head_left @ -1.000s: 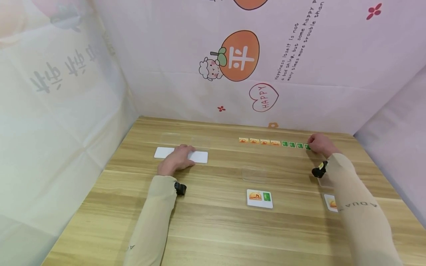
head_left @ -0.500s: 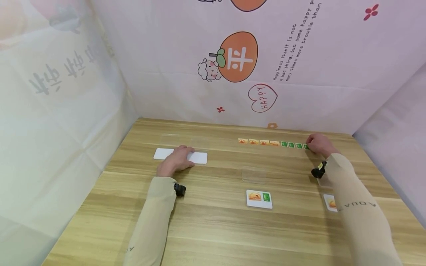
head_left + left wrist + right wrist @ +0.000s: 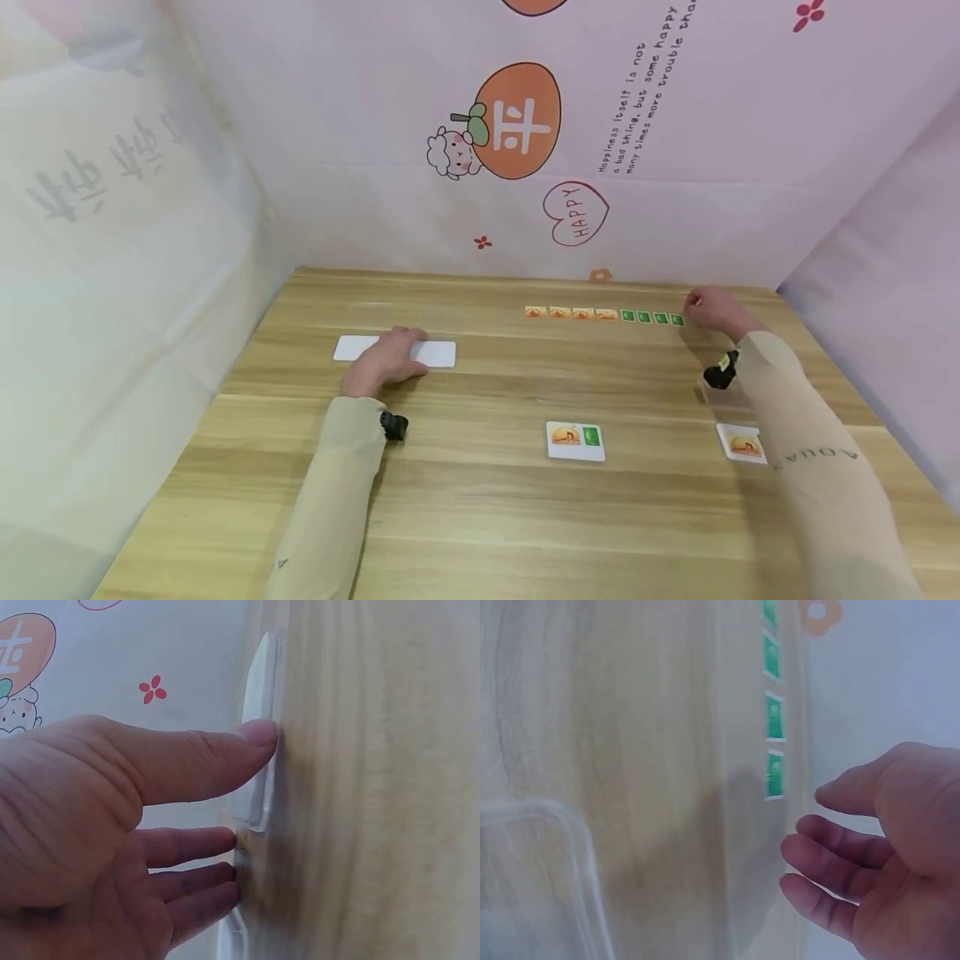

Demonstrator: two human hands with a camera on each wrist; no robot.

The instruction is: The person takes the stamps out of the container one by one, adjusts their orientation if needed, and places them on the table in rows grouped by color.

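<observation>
My left hand [image 3: 388, 357] rests over two white cards lying side by side, a left card [image 3: 349, 347] and a right card [image 3: 438, 354]. In the left wrist view its thumb touches the edge of a white card [image 3: 259, 690]; the index finger is hidden there. A row of small orange picture pieces [image 3: 582, 314] and green pieces [image 3: 643, 317] runs along the back of the table. Just beyond the row's right end hovers my right hand [image 3: 712, 308]. In the right wrist view, its fingers are loosely bent, apart from the last green piece [image 3: 775, 775], holding nothing.
A card [image 3: 576, 442] bearing an orange and a green piece lies in the middle. Another card [image 3: 742, 444] with an orange piece is partly behind the right sleeve. A clear plastic cover [image 3: 585, 877] lies near the right wrist. Printed cloth [image 3: 375, 167] hangs behind the table.
My right hand has come off the last green piece and risen slightly away from it, leaving it at the row's end. The left hand stays in place. The head view has shifted a little.
</observation>
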